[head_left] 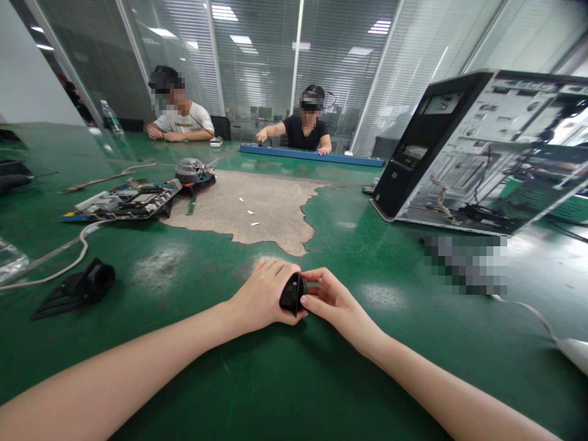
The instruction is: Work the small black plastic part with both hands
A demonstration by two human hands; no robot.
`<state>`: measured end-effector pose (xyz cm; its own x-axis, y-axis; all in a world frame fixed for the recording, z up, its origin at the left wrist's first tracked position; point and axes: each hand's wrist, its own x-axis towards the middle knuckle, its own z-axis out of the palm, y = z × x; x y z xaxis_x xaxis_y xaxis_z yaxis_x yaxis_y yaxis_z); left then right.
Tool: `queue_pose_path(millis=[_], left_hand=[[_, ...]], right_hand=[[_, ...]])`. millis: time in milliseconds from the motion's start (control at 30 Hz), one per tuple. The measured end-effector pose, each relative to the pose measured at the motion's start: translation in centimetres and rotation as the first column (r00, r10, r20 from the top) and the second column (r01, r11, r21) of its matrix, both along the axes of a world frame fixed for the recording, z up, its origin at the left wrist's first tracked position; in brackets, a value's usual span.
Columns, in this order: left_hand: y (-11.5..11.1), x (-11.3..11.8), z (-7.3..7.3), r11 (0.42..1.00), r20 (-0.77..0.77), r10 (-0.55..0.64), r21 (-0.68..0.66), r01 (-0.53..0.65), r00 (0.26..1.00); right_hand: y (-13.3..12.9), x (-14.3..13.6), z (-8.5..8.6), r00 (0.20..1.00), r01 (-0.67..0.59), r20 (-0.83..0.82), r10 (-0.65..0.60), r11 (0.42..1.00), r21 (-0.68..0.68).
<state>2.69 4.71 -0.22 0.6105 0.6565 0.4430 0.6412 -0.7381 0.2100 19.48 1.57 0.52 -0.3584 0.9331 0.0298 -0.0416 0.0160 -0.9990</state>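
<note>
My left hand [261, 295] is wrapped around a small black plastic part [289, 295] in front of me, just above the green table or resting on it; I cannot tell which. From the other side, my right hand [331, 296] pinches the same part's edge, with thumb and fingertips on its flat rim. The part's exact kind is not clear, and the left palm hides much of it. Further left lies another black plastic piece [94, 278] with a rounded end and a flat, pointed tail. Neither hand touches that piece.
A bare patch [257, 202] with torn edges shows in the green tabletop [257, 380]. A circuit board [131, 201] and a round cooler [193, 170] lie left, near a pale cable [82, 245]. An open computer case [399, 162] stands right. Two people sit opposite, near a long blue bar [312, 155].
</note>
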Motion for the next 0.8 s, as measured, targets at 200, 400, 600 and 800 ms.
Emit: queue_pose_path(millis=[200, 400, 600, 800], left_hand=[[0.00, -0.02, -0.05, 1.000, 0.000, 0.004, 0.012, -0.004, 1.000], [0.03, 0.03, 0.08, 1.000, 0.001, -0.006, 0.006, 0.006, 1.000], [-0.11, 0.00, 0.10, 1.000, -0.002, 0.001, 0.002, 0.000, 1.000], [-0.06, 0.06, 0.12, 1.000, 0.007, -0.001, 0.010, 0.001, 1.000]], right_hand=[[-0.25, -0.08, -0.09, 0.998, -0.002, -0.066, 0.002, 1.000, 0.001], [0.04, -0.09, -0.05, 0.999, 0.050, 0.001, -0.050, 0.999, 0.003], [-0.15, 0.06, -0.11, 0.999, -0.027, -0.021, 0.028, 0.999, 0.032], [-0.20, -0.13, -0.08, 0.999, 0.011, -0.048, -0.011, 1.000, 0.008]])
